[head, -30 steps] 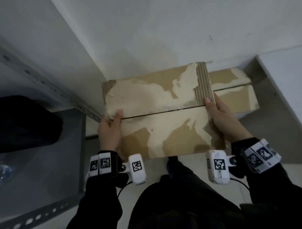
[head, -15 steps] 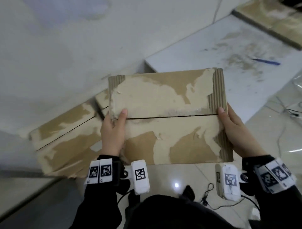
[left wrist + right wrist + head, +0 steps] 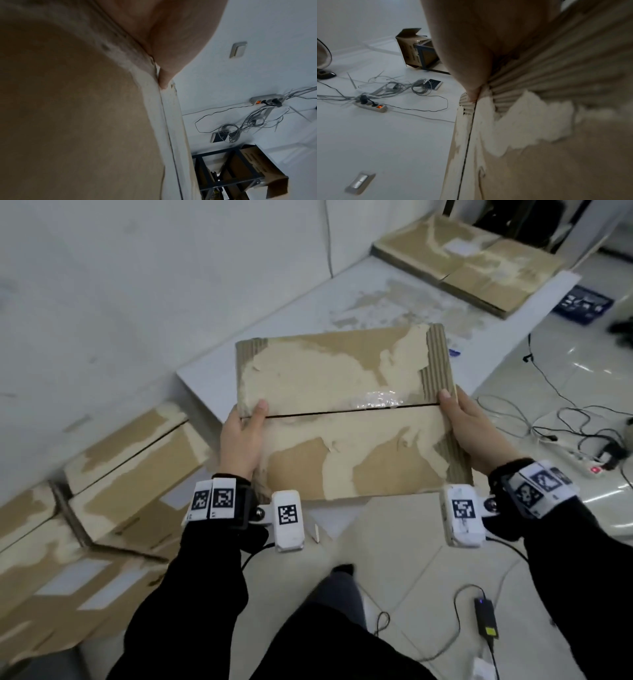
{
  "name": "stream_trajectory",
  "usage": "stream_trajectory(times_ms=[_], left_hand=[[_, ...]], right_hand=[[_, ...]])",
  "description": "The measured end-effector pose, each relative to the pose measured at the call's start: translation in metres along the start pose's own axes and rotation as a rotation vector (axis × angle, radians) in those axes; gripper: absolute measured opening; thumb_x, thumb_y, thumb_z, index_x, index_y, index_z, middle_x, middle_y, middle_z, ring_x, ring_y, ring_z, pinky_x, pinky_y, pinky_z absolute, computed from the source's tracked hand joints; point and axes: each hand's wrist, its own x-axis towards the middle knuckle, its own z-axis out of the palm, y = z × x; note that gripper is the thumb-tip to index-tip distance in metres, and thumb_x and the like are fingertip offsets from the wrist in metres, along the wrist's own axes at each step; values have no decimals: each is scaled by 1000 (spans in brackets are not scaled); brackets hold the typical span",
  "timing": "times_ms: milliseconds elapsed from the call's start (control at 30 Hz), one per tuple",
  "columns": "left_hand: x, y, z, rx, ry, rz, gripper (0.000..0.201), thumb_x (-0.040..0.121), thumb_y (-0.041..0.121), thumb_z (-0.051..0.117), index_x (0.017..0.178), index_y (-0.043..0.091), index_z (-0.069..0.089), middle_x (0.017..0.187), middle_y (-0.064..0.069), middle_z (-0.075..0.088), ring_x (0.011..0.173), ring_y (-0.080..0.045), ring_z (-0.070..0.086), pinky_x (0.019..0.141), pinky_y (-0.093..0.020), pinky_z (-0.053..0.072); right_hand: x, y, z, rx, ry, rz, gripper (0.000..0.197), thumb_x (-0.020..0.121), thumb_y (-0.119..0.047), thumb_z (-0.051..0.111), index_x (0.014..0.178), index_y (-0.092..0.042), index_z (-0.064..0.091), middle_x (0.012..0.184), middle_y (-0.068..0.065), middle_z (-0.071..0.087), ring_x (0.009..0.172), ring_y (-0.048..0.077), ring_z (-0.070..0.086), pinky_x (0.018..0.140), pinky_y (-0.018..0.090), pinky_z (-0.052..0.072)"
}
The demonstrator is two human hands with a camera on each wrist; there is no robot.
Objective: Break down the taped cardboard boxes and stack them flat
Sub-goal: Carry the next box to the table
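I hold a closed cardboard box point(image 3: 342, 419) with torn, peeled paper and a dark seam across its top, in front of me above the floor. My left hand point(image 3: 241, 436) grips its left edge, thumb on top by the seam. My right hand point(image 3: 472, 429) grips the right edge the same way, beside exposed corrugation. A patch of clear tape point(image 3: 380, 400) bridges the seam. The left wrist view shows my thumb on the box point(image 3: 77, 121); the right wrist view shows my thumb at the seam of the box point(image 3: 539, 128). The other fingers are hidden under the box.
Several closed boxes point(image 3: 113, 474) are piled at the left against the wall. Flat cardboard point(image 3: 472, 258) lies at the far end of a low white platform point(image 3: 376, 302). Cables, a power strip point(image 3: 589, 463) and a black adapter point(image 3: 486, 618) lie on the tiled floor at right.
I have turned to the right with the box in both hands; the pile of boxes slid to my left and the white platform with flat cardboard came into view. My grip is unchanged.
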Motion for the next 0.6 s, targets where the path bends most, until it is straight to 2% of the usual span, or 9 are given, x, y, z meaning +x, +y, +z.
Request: stream_trajectory(times_ms=[67, 200, 367, 500, 533, 600], left_hand=[[23, 11, 20, -17, 30, -20, 30, 95, 37, 54, 117, 18, 59, 111, 1, 64, 102, -14, 61, 85, -25, 47], [75, 18, 62, -12, 64, -66, 30, 98, 37, 48, 119, 16, 57, 116, -3, 64, 104, -19, 61, 95, -35, 47], [131, 15, 109, 35, 134, -144, 42, 97, 42, 47, 126, 13, 55, 122, -6, 62, 112, -24, 59, 103, -46, 43], [159, 19, 130, 82, 194, -205, 44, 94, 45, 47, 122, 12, 56, 120, -8, 63, 111, -26, 59, 102, -47, 43], [164, 21, 134, 98, 210, -214, 46, 94, 46, 47, 122, 11, 56, 120, -9, 63, 111, -27, 59, 102, -47, 43], [176, 24, 142, 133, 247, -250, 48, 95, 45, 46, 123, 8, 56, 121, -10, 62, 112, -28, 58, 103, -47, 43]], right_hand=[[44, -6, -13, -8, -68, -2, 38, 102, -38, 31, 135, -23, 42, 78, -5, 59, 56, 5, 58, 48, 21, 48], [138, -17, -34, -24, -181, -12, 41, 102, -39, 31, 139, -24, 38, 75, -1, 57, 49, 5, 56, 44, 20, 47], [239, -28, -51, -99, -298, 17, 45, 100, -45, 32, 143, -32, 31, 97, -3, 62, 71, 13, 62, 55, 26, 49], [292, -34, -56, -131, -383, 34, 39, 101, -42, 32, 138, -29, 36, 88, 1, 62, 62, 15, 60, 50, 25, 50], [305, -36, -55, -134, -410, 38, 39, 101, -42, 32, 136, -28, 37, 88, 3, 63, 63, 17, 60, 52, 27, 51], [332, -39, -52, -161, -475, 45, 43, 100, -44, 32, 138, -25, 39, 93, 6, 65, 70, 21, 61, 65, 34, 53]])
